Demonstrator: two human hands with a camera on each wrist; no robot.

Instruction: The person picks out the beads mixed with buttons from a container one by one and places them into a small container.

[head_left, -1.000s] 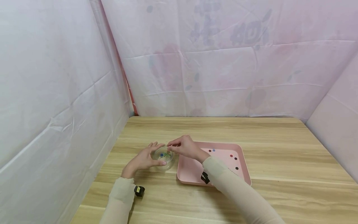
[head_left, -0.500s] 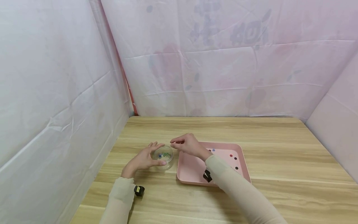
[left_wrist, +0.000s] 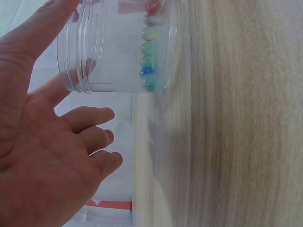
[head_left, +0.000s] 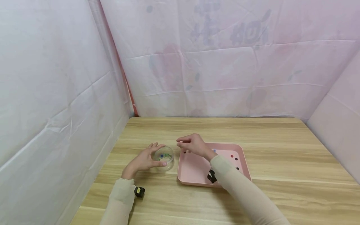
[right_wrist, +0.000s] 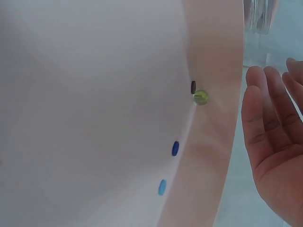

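Note:
In the head view, my left hand point(head_left: 144, 158) holds a clear jar point(head_left: 165, 165) between thumb and index finger as it stands on the table. Several glass marbles point(left_wrist: 149, 48), mostly green with a blue and a reddish one, lie along its bottom in the left wrist view. My right hand point(head_left: 195, 145) is over the far left part of a pink tray point(head_left: 194, 170). Its fingers point(right_wrist: 270, 109) look fairly straight, with nothing visible between them. Inside the tray, a yellow-green marble point(right_wrist: 200, 97) rests against the wall in the right wrist view.
Small flat dots lie in the tray: a dark one point(right_wrist: 193, 87), a deep blue one point(right_wrist: 175, 148), a light blue one point(right_wrist: 162, 187) and a red one point(head_left: 232, 156). The wooden table point(head_left: 295, 156) meets hanging cloth point(head_left: 197, 78) behind and at both sides.
My right hand has drawn away from the jar's rim and moved right, over the tray. My left hand and the jar have stayed in place.

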